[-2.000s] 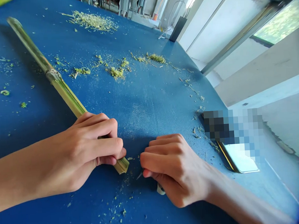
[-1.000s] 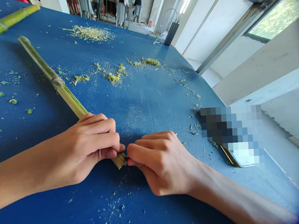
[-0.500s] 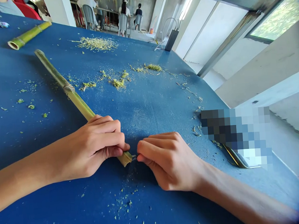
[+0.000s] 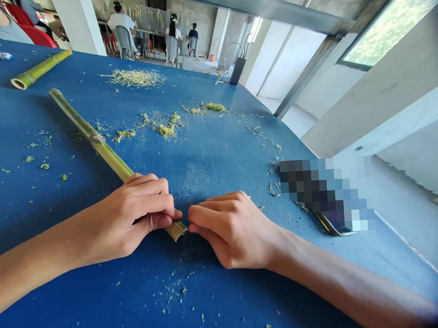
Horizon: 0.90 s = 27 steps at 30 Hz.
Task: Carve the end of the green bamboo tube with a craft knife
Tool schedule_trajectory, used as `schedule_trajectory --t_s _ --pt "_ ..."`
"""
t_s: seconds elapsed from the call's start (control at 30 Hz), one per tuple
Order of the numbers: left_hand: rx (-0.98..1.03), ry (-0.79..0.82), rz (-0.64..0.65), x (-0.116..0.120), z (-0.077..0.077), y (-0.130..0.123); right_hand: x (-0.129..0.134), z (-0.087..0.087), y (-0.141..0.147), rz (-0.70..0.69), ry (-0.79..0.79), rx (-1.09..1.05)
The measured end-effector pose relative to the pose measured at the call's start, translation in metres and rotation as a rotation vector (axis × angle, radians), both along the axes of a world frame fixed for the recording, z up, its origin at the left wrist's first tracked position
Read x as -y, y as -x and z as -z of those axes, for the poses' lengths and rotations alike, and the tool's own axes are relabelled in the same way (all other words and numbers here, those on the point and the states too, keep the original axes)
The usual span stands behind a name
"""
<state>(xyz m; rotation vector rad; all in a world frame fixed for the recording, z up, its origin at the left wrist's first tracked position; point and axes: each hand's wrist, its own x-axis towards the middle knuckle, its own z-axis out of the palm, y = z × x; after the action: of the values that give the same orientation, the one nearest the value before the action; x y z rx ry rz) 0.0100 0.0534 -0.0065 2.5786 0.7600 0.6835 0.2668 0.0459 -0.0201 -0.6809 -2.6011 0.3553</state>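
My left hand (image 4: pixel 140 213) is shut around a long, narrow green bamboo strip (image 4: pixel 105 156), which has a node partway along and rests on the blue table. The strip's cut end (image 4: pixel 176 231) sticks out past my left fingers. My right hand (image 4: pixel 230 230) is curled right next to that end. It grips a small knife, seen in earlier views, whose blade and handle are hidden by my fingers at this moment.
Green bamboo shavings (image 4: pixel 135 78) lie in heaps and scatter across the blue table (image 4: pixel 219 292). A hollow bamboo tube (image 4: pixel 40 70) lies at the far left. A pixelated, phone-like object (image 4: pixel 327 199) lies to the right. Several seated people (image 4: pixel 172 38) are in the background.
My right hand has moved left, from a gap beside the strip's end to right against it, and now hides the knife blade. The head view has shifted, bringing more of the background into view.
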Motion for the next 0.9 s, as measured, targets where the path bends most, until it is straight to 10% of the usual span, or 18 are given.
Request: schedule_trajectory --t_s 0.9 --pt "-0.012 -0.009 0.003 0.0007 0.0034 0.0013 -0.0020 0.0016 -0.0026 -0.033 -0.035 -0.047"
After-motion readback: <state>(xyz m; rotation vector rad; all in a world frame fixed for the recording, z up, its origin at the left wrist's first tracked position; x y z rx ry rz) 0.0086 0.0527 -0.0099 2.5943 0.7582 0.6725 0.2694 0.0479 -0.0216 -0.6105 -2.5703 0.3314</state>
